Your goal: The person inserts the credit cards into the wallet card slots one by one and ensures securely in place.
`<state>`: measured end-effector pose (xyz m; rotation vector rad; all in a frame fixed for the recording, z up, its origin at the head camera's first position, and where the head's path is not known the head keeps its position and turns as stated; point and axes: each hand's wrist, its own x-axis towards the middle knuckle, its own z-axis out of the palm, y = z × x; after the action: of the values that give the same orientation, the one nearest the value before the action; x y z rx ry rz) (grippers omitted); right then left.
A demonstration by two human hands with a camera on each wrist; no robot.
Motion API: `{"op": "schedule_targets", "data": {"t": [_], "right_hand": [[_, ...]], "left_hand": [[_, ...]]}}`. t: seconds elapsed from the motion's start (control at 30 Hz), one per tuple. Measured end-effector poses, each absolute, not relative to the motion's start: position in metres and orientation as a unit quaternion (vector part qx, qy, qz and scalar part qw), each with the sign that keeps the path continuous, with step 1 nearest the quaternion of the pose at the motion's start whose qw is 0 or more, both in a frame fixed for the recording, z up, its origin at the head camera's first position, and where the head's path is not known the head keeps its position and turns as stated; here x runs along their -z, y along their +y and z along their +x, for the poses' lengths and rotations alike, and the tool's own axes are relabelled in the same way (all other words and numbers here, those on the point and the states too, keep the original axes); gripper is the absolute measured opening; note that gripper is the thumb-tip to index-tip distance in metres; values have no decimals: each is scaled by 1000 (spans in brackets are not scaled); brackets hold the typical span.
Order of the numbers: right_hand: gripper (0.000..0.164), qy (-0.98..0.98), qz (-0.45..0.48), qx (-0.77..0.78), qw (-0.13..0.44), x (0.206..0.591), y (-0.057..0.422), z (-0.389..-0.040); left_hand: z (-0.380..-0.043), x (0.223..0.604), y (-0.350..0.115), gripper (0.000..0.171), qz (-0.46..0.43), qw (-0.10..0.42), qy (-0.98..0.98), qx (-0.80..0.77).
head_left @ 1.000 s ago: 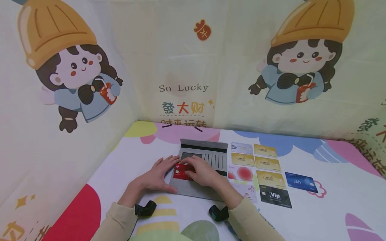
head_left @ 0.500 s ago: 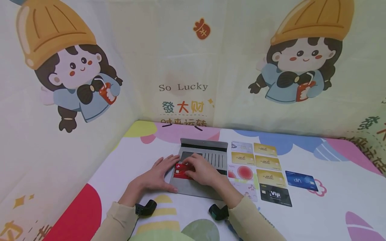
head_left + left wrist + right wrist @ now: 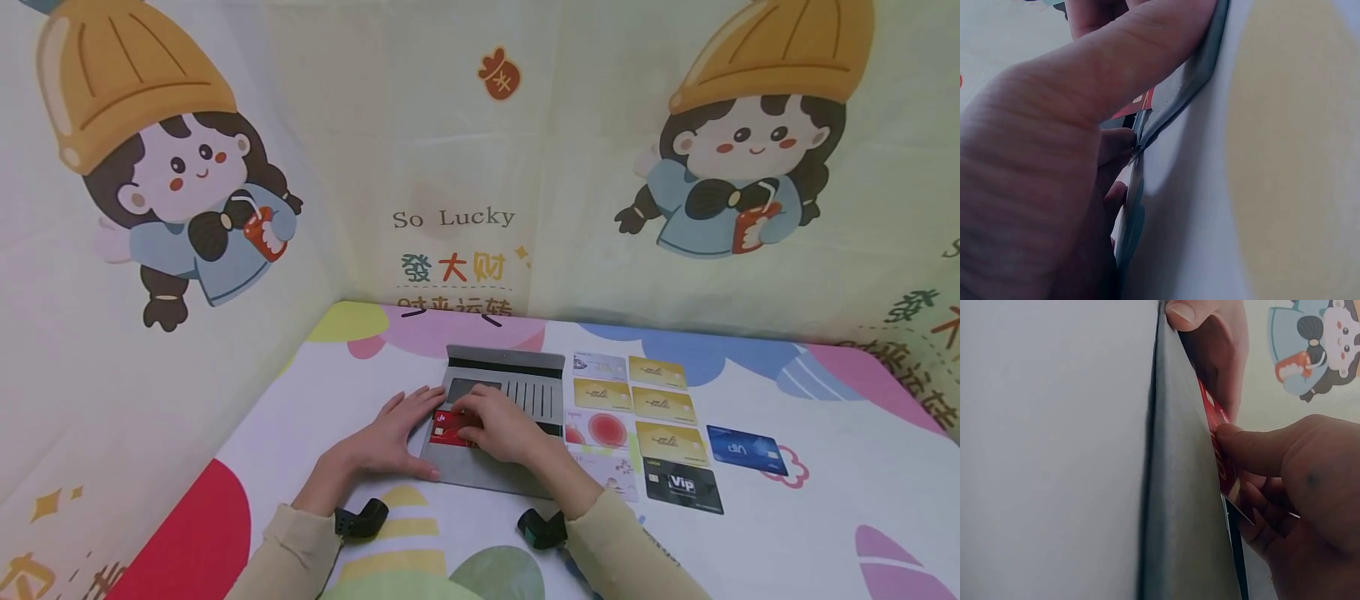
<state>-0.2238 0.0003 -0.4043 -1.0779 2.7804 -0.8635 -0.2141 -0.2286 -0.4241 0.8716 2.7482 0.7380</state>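
Observation:
A grey card wallet (image 3: 487,479) lies unfolded on the table, with a row of narrow slots (image 3: 532,402) on its right half. My left hand (image 3: 390,437) rests at its left side, fingers stretched along that edge and thumb at the near left corner. On the wallet's left half, my right hand (image 3: 498,425) pinches a red bank card (image 3: 447,427) between thumb and fingers. The right wrist view shows the thumb on the face of the red card (image 3: 1225,459), which stands tilted at the wallet's surface. Part of the card is hidden behind the right hand.
Right of the wallet lie several cards in two columns, among them gold cards (image 3: 664,406), a pink card (image 3: 600,429) and a black VIP card (image 3: 683,485). A blue VIP card (image 3: 747,450) lies farther right. A printed cloth wall (image 3: 585,275) stands behind the table.

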Motion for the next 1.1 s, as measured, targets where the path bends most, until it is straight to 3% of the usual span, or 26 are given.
{"op": "schedule_targets", "data": {"t": [1.1], "right_hand": [[27,867,-353,340,90,407,3,-224]], "left_hand": [[-213,423,-230,105,308,75,918,-240]]}}
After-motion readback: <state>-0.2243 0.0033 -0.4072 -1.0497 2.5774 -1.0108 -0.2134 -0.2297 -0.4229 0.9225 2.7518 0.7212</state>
